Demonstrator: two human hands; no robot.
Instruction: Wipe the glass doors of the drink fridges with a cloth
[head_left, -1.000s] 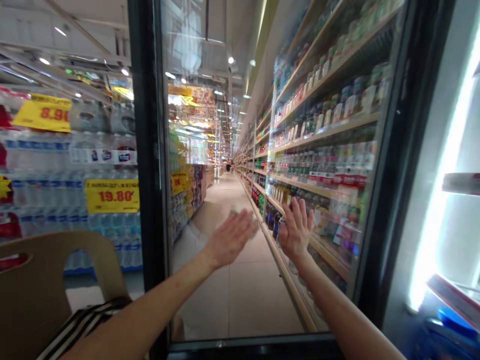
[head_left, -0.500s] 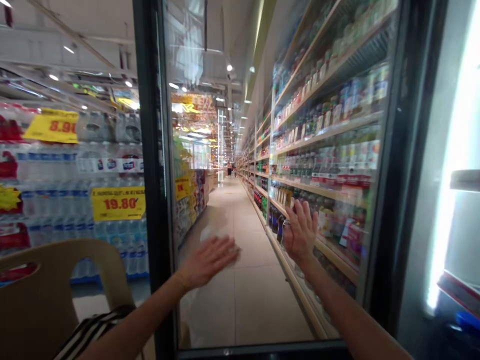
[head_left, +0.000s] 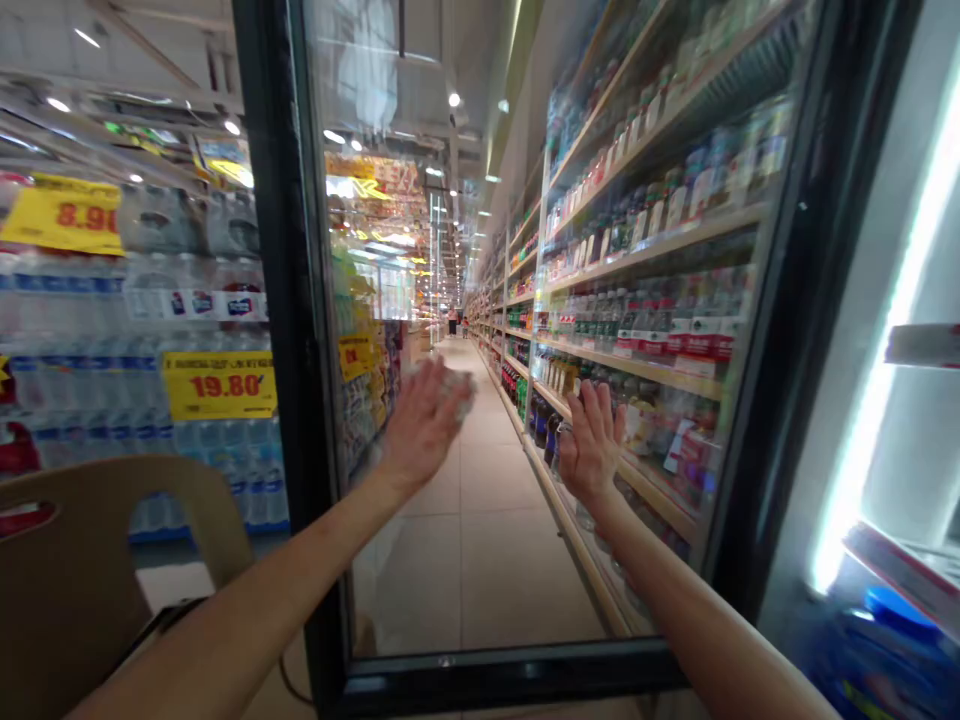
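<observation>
A glass door (head_left: 465, 668) with a black frame stands in front of me. My left hand (head_left: 424, 425) is raised against its left-centre part, smeared by motion, fingers stretched upward. Under and beside its fingertips shows a pale, crumpled cloth (head_left: 463, 388), blurred and mostly hidden by the hand. Flat towards the glass, my right hand (head_left: 594, 440) has its fingers extended and holds nothing. A ring is on one of its fingers. Whether its palm fully touches the glass is hard to tell.
A beige chair (head_left: 82, 560) is at lower left, before stacked water bottles (head_left: 97, 390) with yellow price signs (head_left: 220, 386). Drink shelves (head_left: 652, 370) and a tiled aisle (head_left: 495, 560) show in the glass. At right are a bright light strip (head_left: 877, 370) and a blue container (head_left: 885, 650).
My left hand has moved upward on the glass and turned its fingers more upright. My right hand stays nearly in place. The view has tilted slightly.
</observation>
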